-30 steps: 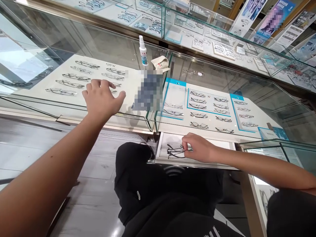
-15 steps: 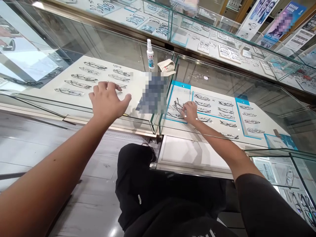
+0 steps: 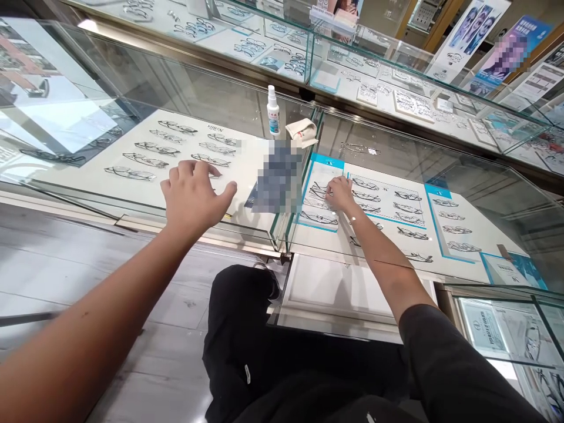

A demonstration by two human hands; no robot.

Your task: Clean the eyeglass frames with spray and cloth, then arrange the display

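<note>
My left hand (image 3: pixel 196 194) is spread, with its thumb stretched out and nothing in it. It is over the left glass display case (image 3: pixel 247 221), above rows of eyeglasses on a white board (image 3: pixel 145 132). My right hand (image 3: pixel 340 194) reaches into the right case with its fingers pinched together at the end of a dark pair of eyeglasses (image 3: pixel 318 191). These glasses are low over a white panel with a blue border (image 3: pixel 326 158). Nearer to me on that panel lies another pair of glasses (image 3: pixel 316 218). My right fingertips are partly hidden.
A white spray bottle (image 3: pixel 273 113) stands behind a cream cloth (image 3: pixel 302 132), near where the cases meet. Farther back lies a pair of glasses with a white tag (image 3: pixel 359 148). Glass edges (image 3: pixel 288 226) divide the cases. Another showcase (image 3: pixel 489 329) is at the lower right.
My right hand has lowered the eyeglasses from a tilted position to lie flatter above the panel. My left hand keeps its spread pose. The view has shifted slightly.
</note>
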